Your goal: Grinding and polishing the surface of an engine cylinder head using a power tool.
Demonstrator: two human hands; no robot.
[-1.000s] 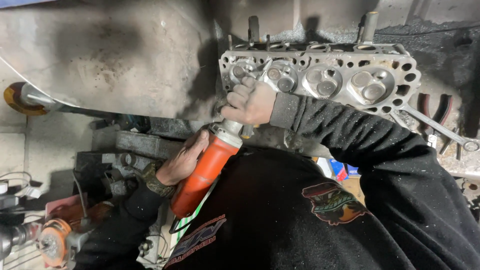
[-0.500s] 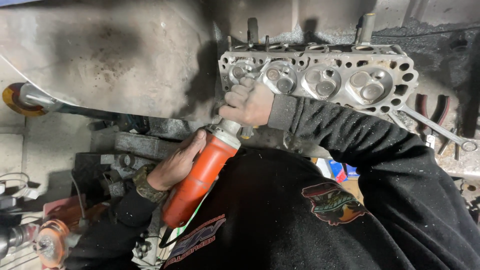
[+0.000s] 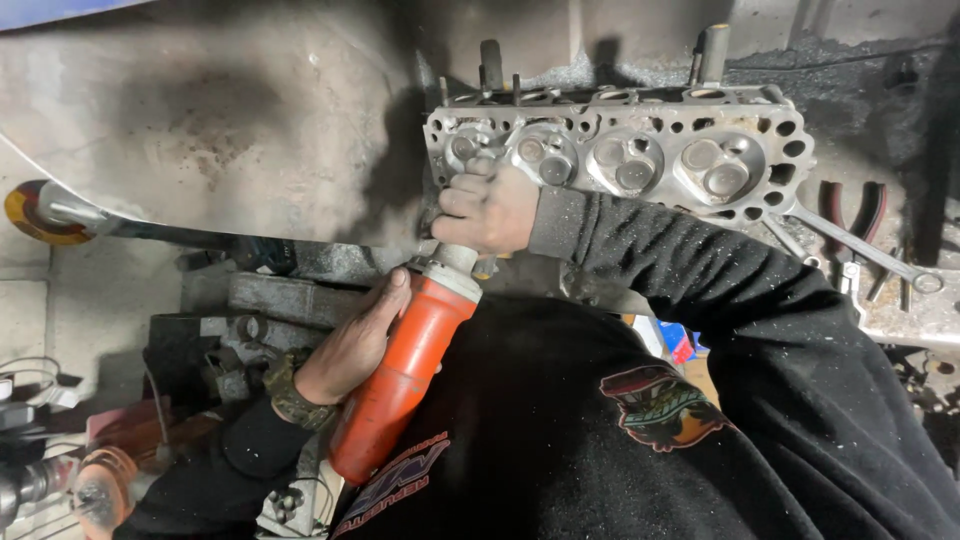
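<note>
Head view, single camera looking down. Cylinder head (image 3: 640,150) lies on its side on the counter (image 3: 200,130), combustion chambers and valves facing the camera; it serves as the landmark below.

Right hand (image 3: 490,208) sits against the lower left corner of the cylinder head, fingers (image 3: 462,205) curled tight around the metal neck of an orange power tool (image 3: 405,375). The tool's working end is hidden behind that hand, so contact with the casting cannot be confirmed. The orange body runs down and to the left from the cylinder head, across the person's dark sweatshirt.

Left hand (image 3: 355,345) is below and left of the cylinder head, palm against the side of the orange body, fingers wrapped round it and thumb lying along the upper part. A patterned wristband (image 3: 290,395) shows at that wrist.

Ring spanner (image 3: 865,250) lies just off the lower right corner of the cylinder head, one end near the casting. Red-handled pliers (image 3: 845,215) rest to the right of the cylinder head, close to the spanner. Yellow disc on a metal shaft (image 3: 35,212) lies far left of the cylinder head. Orange angle grinder (image 3: 100,480) sits well below and left of it, at the picture's lower left corner.
</note>
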